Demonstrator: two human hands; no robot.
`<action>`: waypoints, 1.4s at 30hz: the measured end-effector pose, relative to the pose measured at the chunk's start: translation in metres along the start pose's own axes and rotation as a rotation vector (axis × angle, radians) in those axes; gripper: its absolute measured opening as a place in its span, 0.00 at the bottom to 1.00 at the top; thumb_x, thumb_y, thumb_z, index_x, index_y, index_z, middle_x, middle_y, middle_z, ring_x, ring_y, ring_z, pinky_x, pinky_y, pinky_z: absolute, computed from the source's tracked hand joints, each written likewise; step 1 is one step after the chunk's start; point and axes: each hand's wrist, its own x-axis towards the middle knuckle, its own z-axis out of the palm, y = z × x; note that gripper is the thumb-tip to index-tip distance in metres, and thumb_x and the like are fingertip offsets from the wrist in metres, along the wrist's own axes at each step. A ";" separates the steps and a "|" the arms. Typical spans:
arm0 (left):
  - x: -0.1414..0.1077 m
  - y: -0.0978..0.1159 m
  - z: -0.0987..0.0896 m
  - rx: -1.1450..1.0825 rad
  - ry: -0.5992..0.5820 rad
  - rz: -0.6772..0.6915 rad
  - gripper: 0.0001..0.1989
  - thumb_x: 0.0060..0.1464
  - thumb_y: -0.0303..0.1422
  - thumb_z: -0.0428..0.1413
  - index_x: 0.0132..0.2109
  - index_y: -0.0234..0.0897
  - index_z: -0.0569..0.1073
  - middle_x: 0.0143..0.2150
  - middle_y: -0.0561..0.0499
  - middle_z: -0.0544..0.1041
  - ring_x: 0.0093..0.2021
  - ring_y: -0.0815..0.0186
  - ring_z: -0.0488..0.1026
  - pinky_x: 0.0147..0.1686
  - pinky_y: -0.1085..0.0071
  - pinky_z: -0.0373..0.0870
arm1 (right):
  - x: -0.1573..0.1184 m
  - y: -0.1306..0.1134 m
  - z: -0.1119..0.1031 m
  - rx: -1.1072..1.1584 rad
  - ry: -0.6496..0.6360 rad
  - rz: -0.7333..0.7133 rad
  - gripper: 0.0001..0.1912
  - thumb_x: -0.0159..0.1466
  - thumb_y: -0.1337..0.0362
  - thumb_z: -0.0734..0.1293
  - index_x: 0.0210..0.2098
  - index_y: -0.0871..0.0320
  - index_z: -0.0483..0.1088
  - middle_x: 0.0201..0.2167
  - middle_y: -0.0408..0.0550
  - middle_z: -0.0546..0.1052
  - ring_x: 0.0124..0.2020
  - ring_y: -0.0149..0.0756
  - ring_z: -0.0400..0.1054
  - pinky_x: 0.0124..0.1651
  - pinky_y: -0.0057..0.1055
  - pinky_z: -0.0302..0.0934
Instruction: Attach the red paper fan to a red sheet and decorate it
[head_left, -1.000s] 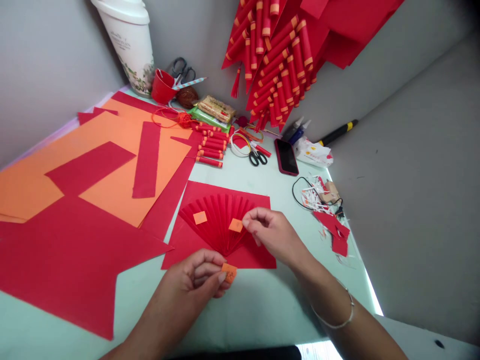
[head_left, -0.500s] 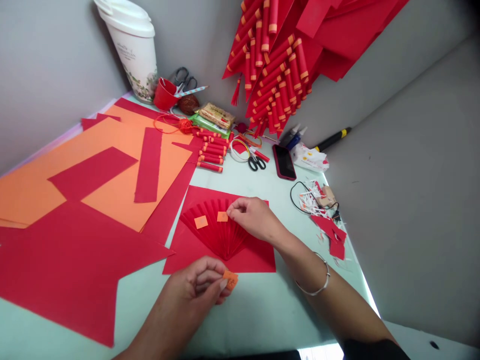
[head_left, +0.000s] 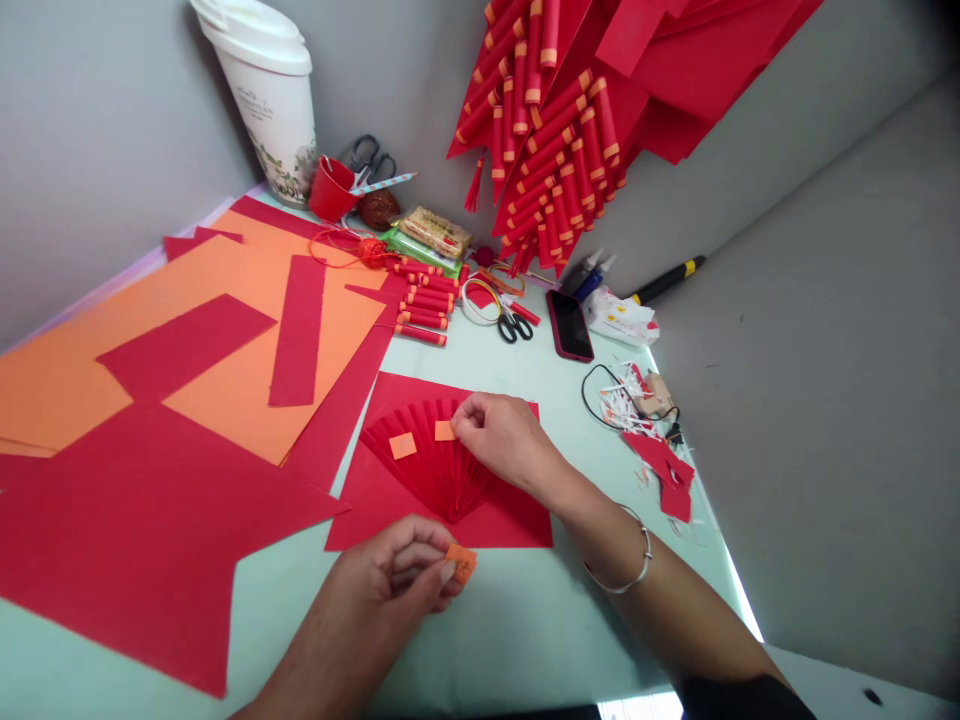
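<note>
A pleated red paper fan [head_left: 442,470] lies spread on a red sheet [head_left: 360,510]. On its left part rests an orange paper square [head_left: 403,445]. A second orange square [head_left: 444,430] is on the upper middle of the fan, its right edge pinched between the thumb and finger of my right hand [head_left: 499,435]. Nearer the front, my left hand [head_left: 405,570] pinches orange paper pieces [head_left: 462,563] with dark marks, just below the sheet's lower edge.
Red and orange sheets [head_left: 150,500] cover the left side. Behind are a tall white cup [head_left: 274,120], small red rolls [head_left: 424,320], scissors [head_left: 515,328] and a phone [head_left: 570,325]. Paper scraps [head_left: 660,460] and a cable lie right. Red paper firecrackers [head_left: 555,160] hang above.
My right hand has shifted very slightly left, still at the second orange square. The left hand stays almost where it was, with the same orange pieces.
</note>
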 end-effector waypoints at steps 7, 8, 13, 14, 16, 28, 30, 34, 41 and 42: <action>0.000 0.002 0.001 0.013 -0.007 0.014 0.14 0.50 0.45 0.59 0.36 0.40 0.71 0.32 0.50 0.80 0.35 0.63 0.76 0.37 0.69 0.71 | -0.002 0.001 0.001 0.023 0.002 -0.005 0.07 0.59 0.66 0.63 0.27 0.56 0.72 0.25 0.41 0.76 0.27 0.29 0.65 0.31 0.27 0.52; 0.000 0.002 0.001 0.016 -0.010 0.013 0.14 0.50 0.45 0.59 0.36 0.40 0.71 0.32 0.50 0.80 0.35 0.63 0.76 0.37 0.69 0.71 | -0.002 0.001 0.001 0.024 0.002 -0.006 0.07 0.59 0.66 0.63 0.27 0.57 0.72 0.25 0.41 0.75 0.27 0.29 0.65 0.30 0.27 0.52; 0.001 0.001 0.000 -0.001 -0.013 0.012 0.14 0.50 0.45 0.60 0.36 0.39 0.71 0.31 0.50 0.80 0.34 0.64 0.76 0.36 0.69 0.71 | -0.003 0.001 0.002 0.036 0.002 -0.008 0.07 0.60 0.66 0.62 0.27 0.57 0.71 0.25 0.41 0.75 0.27 0.30 0.65 0.31 0.28 0.52; 0.001 0.000 0.000 -0.005 -0.015 0.012 0.14 0.51 0.45 0.59 0.36 0.39 0.71 0.32 0.50 0.80 0.34 0.64 0.76 0.36 0.69 0.71 | -0.003 0.001 0.002 0.036 0.004 -0.008 0.07 0.60 0.66 0.63 0.27 0.57 0.71 0.25 0.41 0.75 0.27 0.30 0.65 0.31 0.28 0.52; 0.000 -0.001 -0.001 -0.008 -0.021 0.009 0.14 0.52 0.45 0.59 0.37 0.39 0.71 0.33 0.50 0.81 0.36 0.63 0.76 0.38 0.69 0.71 | -0.003 0.001 0.001 0.035 0.009 -0.008 0.06 0.60 0.66 0.63 0.27 0.57 0.71 0.25 0.41 0.75 0.27 0.30 0.64 0.31 0.28 0.52; 0.002 -0.006 -0.003 -0.013 -0.029 0.024 0.14 0.53 0.46 0.59 0.38 0.40 0.70 0.34 0.51 0.81 0.37 0.63 0.77 0.37 0.69 0.71 | -0.021 0.002 -0.006 0.001 -0.046 -0.254 0.09 0.64 0.64 0.66 0.44 0.56 0.72 0.36 0.44 0.73 0.35 0.31 0.65 0.38 0.29 0.57; 0.002 -0.007 -0.003 -0.016 -0.028 0.018 0.15 0.53 0.46 0.59 0.38 0.40 0.70 0.34 0.51 0.81 0.37 0.63 0.77 0.38 0.69 0.71 | -0.019 0.004 -0.002 -0.017 -0.059 -0.264 0.10 0.65 0.63 0.66 0.46 0.55 0.72 0.37 0.45 0.72 0.34 0.31 0.65 0.38 0.29 0.57; 0.001 -0.006 -0.002 -0.017 -0.019 0.005 0.16 0.50 0.47 0.61 0.37 0.39 0.71 0.32 0.51 0.80 0.36 0.63 0.76 0.38 0.69 0.71 | -0.015 0.005 0.004 -0.034 -0.052 -0.289 0.09 0.65 0.63 0.66 0.45 0.55 0.72 0.37 0.44 0.72 0.35 0.32 0.65 0.38 0.29 0.57; 0.002 0.000 -0.001 -0.012 -0.008 -0.001 0.18 0.48 0.48 0.61 0.37 0.39 0.71 0.32 0.50 0.81 0.35 0.63 0.76 0.36 0.69 0.71 | -0.014 0.001 0.006 -0.058 -0.046 -0.289 0.07 0.65 0.65 0.65 0.42 0.55 0.71 0.36 0.44 0.71 0.36 0.32 0.66 0.40 0.29 0.58; 0.002 0.001 -0.001 -0.012 -0.002 -0.005 0.18 0.47 0.48 0.61 0.36 0.39 0.71 0.32 0.49 0.81 0.34 0.63 0.76 0.36 0.69 0.71 | -0.014 0.001 0.005 -0.059 -0.044 -0.287 0.07 0.65 0.65 0.65 0.42 0.55 0.71 0.36 0.44 0.72 0.36 0.32 0.66 0.40 0.29 0.58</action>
